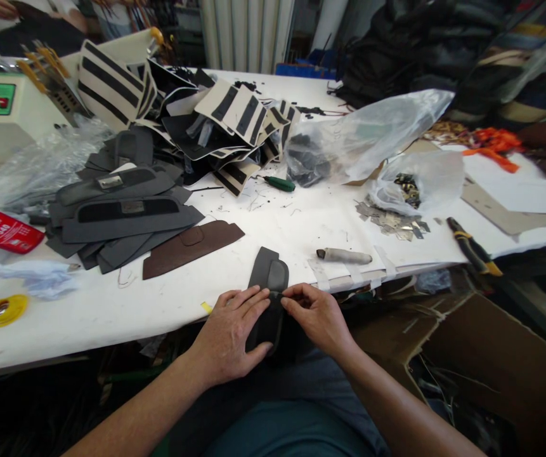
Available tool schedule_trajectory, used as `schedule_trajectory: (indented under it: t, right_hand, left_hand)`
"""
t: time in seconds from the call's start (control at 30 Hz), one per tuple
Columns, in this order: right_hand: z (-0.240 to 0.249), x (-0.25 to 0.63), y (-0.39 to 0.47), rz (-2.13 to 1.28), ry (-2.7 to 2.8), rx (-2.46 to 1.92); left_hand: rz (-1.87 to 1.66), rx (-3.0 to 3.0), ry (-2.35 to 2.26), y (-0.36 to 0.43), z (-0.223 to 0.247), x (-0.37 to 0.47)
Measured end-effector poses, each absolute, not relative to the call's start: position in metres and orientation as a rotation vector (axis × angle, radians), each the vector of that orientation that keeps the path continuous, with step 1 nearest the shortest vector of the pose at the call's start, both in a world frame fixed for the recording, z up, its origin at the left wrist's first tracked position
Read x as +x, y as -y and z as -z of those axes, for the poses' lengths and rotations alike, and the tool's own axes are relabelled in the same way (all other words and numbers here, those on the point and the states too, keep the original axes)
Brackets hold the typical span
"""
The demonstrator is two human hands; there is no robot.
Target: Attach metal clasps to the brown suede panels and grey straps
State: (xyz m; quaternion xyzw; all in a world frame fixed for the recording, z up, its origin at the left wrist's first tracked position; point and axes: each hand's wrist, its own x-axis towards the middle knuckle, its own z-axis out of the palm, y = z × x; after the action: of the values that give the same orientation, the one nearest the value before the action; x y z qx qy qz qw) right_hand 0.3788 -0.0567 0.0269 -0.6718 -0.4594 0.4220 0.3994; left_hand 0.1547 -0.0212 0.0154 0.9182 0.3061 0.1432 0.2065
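A dark grey leather-like piece (264,270) with a rounded raised flap lies across the front edge of the white table (177,298). My left hand (234,330) rests on it from the left, fingers extended over its surface and thumb near its lower part. At the piece's right side, my right hand (318,317) has thumb and index finger pinched by the flap's lower edge; whatever is between the fingertips is too small to make out. Left of the hands lie a brown piece (191,247) of similar shape and a pile of dark grey pieces (125,219).
A wrapped rod (344,256), pliers (473,246), metal plates (391,221) and plastic bags (372,136) are to the right. A green-handled tool (279,183) lies mid-table. Yellow tape (4,311) and a red bottle (6,230) are left. Another person's hand (73,21) shows top left.
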Motion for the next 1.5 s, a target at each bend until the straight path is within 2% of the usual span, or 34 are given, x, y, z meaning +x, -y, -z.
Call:
schedule_trajectory:
  t: [0.13,0.3,0.4,1.13,1.5]
  right_hand:
    - [-0.032,0.382,0.055,-1.073,0.908,-1.597]
    - [-0.024,0.382,0.052,-1.379,0.98,-1.629]
    - [-0.021,0.38,0.049,-1.44,0.967,-1.643]
    - [-0.011,0.37,0.054,-0.911,1.34,-1.867]
    - [-0.006,0.376,0.085,-0.793,1.57,-1.633]
  left_hand:
    - [-0.413,2.543,-0.85,0.021,-0.013,0.155]
    - [-0.43,2.536,-0.85,0.021,-0.011,0.155]
    - [-0.439,2.54,-0.843,0.021,-0.011,0.155]
    - [-0.436,2.564,-0.827,0.02,-0.01,0.154]
    - [-0.47,2.563,-0.834,0.021,-0.012,0.157]
